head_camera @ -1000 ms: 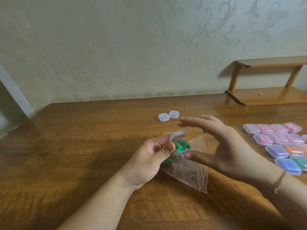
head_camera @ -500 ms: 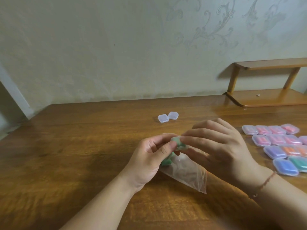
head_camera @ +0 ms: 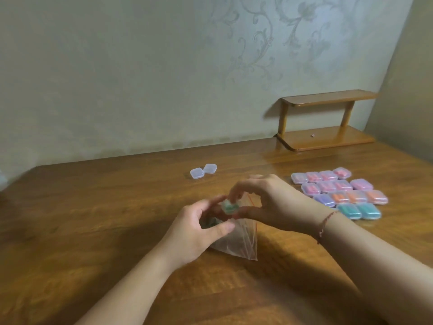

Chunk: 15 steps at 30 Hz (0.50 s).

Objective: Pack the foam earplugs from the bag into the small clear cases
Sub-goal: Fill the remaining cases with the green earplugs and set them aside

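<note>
Pinching a small clear case [head_camera: 230, 205] of green earplugs, both hands are meeting above the bag [head_camera: 236, 240]. The left hand [head_camera: 199, 231] is gripping its near-left side, the right hand [head_camera: 269, 202] its top and far side. The case's orientation is blurred.

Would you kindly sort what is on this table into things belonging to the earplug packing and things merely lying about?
Belonging to the job:
small clear case with green earplugs, pinched by left hand and right hand
clear plastic zip bag
two empty clear cases
filled cases in rows

Lying about:
small wooden shelf
</note>
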Each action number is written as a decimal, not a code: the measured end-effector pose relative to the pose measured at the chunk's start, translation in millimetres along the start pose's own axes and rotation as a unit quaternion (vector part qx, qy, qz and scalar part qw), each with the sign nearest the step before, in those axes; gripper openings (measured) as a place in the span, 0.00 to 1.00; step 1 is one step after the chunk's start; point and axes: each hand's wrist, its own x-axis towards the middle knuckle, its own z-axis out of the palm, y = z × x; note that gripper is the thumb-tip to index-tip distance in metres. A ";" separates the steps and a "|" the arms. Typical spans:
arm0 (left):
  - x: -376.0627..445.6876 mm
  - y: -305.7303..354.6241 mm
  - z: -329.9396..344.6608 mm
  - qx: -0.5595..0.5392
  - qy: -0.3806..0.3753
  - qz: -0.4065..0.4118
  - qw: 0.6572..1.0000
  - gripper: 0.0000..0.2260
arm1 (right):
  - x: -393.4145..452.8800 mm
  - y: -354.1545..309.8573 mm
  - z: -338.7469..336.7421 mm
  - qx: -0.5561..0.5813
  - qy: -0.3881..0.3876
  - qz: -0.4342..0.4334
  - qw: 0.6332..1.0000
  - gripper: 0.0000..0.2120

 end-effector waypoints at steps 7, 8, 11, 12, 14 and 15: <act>20.8 31.5 34.7 0.093 -0.084 0.057 0.990 0.30 | -62.4 21.3 -16.1 0.049 0.073 0.089 0.992 0.12; 24.4 35.1 41.4 0.095 -0.084 0.068 0.990 0.31 | -70.2 25.4 -17.8 0.064 0.091 0.102 0.989 0.12; 32.1 42.2 59.0 0.116 -0.078 0.115 0.984 0.26 | -94.2 37.8 -25.6 0.087 0.148 0.116 0.978 0.14; 34.1 43.5 63.5 0.132 -0.067 0.132 0.980 0.23 | -104.0 42.4 -30.2 0.097 0.168 0.124 0.973 0.15; 40.5 45.9 70.5 0.187 -0.011 0.185 0.965 0.17 | -125.0 54.1 -41.2 0.111 0.206 0.141 0.962 0.16; 44.8 48.3 74.5 0.215 0.024 0.215 0.952 0.16 | -136.4 61.5 -46.8 0.109 0.224 0.153 0.956 0.16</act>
